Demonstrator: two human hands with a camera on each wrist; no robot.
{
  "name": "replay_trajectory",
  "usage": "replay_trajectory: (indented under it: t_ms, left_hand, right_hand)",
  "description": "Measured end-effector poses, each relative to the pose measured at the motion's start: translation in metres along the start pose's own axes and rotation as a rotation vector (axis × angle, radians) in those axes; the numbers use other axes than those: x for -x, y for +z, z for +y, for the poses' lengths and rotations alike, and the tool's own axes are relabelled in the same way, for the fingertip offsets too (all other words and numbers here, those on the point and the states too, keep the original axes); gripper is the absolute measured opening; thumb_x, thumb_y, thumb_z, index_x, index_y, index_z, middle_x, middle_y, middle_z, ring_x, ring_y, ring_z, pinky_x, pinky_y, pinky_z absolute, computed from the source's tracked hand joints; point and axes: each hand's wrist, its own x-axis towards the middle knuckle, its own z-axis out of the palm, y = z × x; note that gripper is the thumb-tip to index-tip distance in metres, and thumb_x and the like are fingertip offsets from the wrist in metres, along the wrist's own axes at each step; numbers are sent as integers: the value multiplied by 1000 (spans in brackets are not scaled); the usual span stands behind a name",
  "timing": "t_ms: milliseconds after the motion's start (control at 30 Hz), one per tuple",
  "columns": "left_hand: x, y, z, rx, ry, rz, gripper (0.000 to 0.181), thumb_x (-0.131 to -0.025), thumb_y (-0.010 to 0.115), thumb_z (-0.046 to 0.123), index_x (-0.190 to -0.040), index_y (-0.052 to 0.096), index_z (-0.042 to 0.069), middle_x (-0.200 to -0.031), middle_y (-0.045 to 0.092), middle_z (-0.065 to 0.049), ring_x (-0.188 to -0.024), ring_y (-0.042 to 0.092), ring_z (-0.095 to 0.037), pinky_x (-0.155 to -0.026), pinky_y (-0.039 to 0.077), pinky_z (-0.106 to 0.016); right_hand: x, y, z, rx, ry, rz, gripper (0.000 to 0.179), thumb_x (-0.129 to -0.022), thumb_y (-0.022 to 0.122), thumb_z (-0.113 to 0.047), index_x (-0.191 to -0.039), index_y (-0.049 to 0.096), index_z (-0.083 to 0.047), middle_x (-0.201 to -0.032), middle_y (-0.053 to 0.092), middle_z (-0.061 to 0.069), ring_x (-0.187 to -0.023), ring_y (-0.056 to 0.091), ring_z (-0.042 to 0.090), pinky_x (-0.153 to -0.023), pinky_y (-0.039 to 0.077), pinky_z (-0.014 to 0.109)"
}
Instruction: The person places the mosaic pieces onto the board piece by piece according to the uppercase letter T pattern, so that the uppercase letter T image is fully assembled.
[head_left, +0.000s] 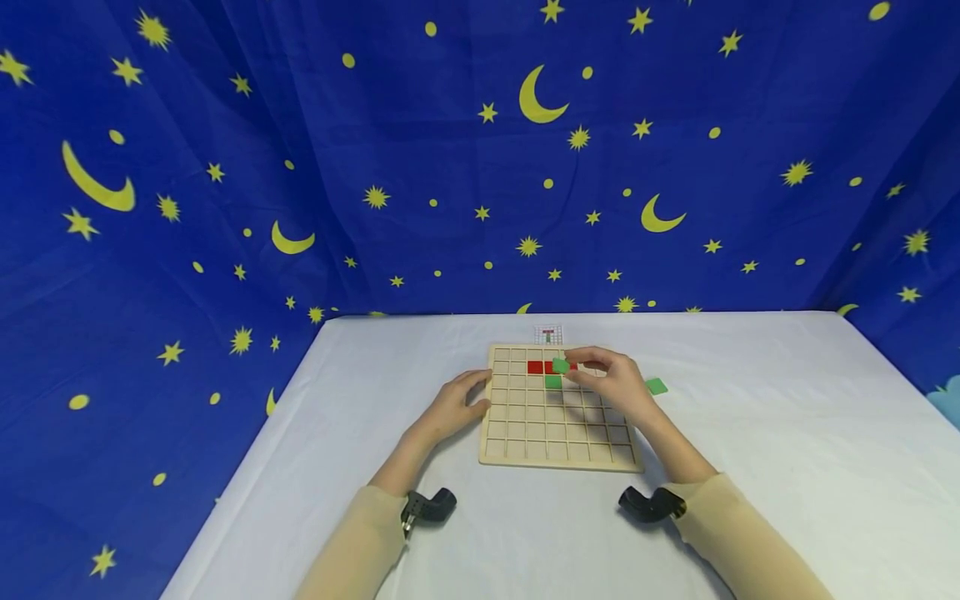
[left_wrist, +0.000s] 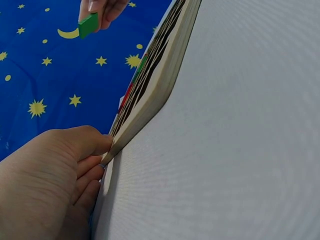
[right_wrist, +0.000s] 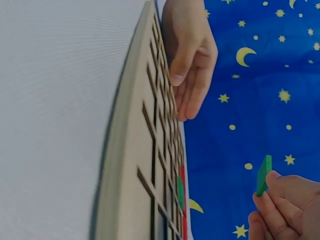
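A wooden grid board (head_left: 517, 429) lies flat on the table. My left hand (head_left: 453, 407) rests against its left edge, thumb and fingertips touching the rim at separate spots. Between thumb and fingers, my right hand (head_left: 615, 383) pinches a green square tile (head_left: 560, 366), held above the upper part of the board; the right wrist view shows this green tile (right_wrist: 264, 175) raised clear of the surface. Red tiles (head_left: 535, 367) form a row in the board's cells, partly covered by the held tile. Below that row sits another green tile (head_left: 553, 382).
One more green tile (head_left: 657, 386) lies on the white table (head_left: 787, 433), right of the board and beside the right wrist. A small printed grid card (head_left: 548, 334) with a coloured pattern lies behind the board. A blue star-patterned curtain (head_left: 450, 167) surrounds the table.
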Motion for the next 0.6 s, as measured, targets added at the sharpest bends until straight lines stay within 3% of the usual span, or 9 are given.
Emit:
replay_trajectory:
  t_ms: [433,600]
  left_hand:
    - [1,-1,2,18,3,-8,53,-89,62,10,-137,44,-3,-136,48,-15,-128,42,-29,-109,32,-38]
    - [0,-1,2,20,10,-4,53,-89,63,9,-137,44,-4,-136,48,-16,-128,42,-29,-108,32,-37]
  right_hand:
    - [5,12,16,21,10,-47,31,-85,72,-17,-112,67,-5,-111,67,6,-107,59,30,-90,50,46]
    - [7,17,27,10,-2,-54,29,-84,72,-16,-111,68,-4,-111,66,8,-102,62,28,-88,52,40]
